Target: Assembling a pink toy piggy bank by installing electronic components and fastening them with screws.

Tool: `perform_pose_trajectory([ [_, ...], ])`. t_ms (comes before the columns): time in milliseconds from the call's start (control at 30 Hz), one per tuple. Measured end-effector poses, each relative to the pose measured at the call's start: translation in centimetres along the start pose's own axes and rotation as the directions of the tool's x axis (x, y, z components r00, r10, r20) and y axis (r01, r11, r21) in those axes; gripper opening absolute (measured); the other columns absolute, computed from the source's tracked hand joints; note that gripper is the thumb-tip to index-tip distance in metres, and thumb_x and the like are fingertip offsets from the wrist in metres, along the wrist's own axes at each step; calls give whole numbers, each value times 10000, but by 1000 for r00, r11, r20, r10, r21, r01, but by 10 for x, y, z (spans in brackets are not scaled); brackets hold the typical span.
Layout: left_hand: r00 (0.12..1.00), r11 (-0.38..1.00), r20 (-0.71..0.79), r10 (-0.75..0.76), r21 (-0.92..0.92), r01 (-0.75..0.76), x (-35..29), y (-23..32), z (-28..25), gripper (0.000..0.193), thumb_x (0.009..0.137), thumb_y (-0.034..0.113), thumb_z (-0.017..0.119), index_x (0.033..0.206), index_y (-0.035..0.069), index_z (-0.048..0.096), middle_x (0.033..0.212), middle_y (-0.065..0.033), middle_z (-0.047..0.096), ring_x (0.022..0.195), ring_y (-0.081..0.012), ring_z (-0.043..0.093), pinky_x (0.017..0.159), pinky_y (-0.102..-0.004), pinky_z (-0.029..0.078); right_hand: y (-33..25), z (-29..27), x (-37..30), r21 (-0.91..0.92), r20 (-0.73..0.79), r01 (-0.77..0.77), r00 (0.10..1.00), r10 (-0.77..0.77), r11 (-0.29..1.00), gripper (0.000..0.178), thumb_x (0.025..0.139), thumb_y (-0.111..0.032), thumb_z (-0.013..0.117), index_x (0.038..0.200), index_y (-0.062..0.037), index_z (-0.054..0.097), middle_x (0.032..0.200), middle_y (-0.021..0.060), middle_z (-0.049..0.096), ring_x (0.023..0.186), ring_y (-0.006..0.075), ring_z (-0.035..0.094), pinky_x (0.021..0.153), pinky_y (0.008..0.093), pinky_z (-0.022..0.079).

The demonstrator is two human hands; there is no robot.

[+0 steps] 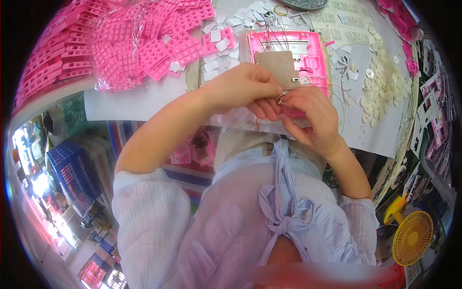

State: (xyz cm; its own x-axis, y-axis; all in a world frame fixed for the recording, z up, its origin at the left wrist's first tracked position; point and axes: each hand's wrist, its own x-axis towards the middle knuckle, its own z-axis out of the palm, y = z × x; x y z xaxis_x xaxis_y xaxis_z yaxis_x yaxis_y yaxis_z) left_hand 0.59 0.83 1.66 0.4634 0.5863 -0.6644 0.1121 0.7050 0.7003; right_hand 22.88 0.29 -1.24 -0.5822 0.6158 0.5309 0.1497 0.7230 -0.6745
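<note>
My left hand [250, 89] and my right hand [312, 115] meet at the table's near edge, just below a pink plastic housing [315, 72]. Fingertips of both hands pinch a thin wire [279, 98]; its end is mostly covered by the fingers. Inside the housing lies a tan circuit board [272, 65], with several thin wires [274, 33] rising from its far side. More fine wire [349, 91] curves out to the right of my right hand. The near edge of the housing is partly hidden behind my hands.
Pink keypad grids [168, 48] pile up at the left, some in a clear bag [113, 53]. Small white pieces [236, 21] lie behind the housing. White round discs [378, 91] spread at right. A metal dish [305, 4] holds small parts. A yellow fan [412, 238] stands lower right.
</note>
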Motion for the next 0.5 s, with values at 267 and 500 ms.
perform_pose_trajectory([
  [267, 993, 1000, 113, 15, -10, -15, 1, 2, -7, 224, 980, 212, 632, 1078, 12, 660, 933, -97, 745, 780, -150, 749, 491, -184, 457, -1, 8, 1, -81, -114, 18, 993, -27, 997, 389, 678, 72, 780, 1021, -42, 635, 897, 84, 662, 826, 294, 648, 648, 355, 527],
  [500, 991, 992, 99, -90, -80, 98, 5, 9, -5, 264, 966, 276, 680, 1006, 15, 665, 904, -91, 733, 677, -149, 735, 413, -183, 373, 5, -1, 8, -14, -35, 120, 992, -120, 993, 358, 678, 80, 766, 966, -68, 613, 896, 63, 672, 845, 285, 647, 634, 341, 532],
])
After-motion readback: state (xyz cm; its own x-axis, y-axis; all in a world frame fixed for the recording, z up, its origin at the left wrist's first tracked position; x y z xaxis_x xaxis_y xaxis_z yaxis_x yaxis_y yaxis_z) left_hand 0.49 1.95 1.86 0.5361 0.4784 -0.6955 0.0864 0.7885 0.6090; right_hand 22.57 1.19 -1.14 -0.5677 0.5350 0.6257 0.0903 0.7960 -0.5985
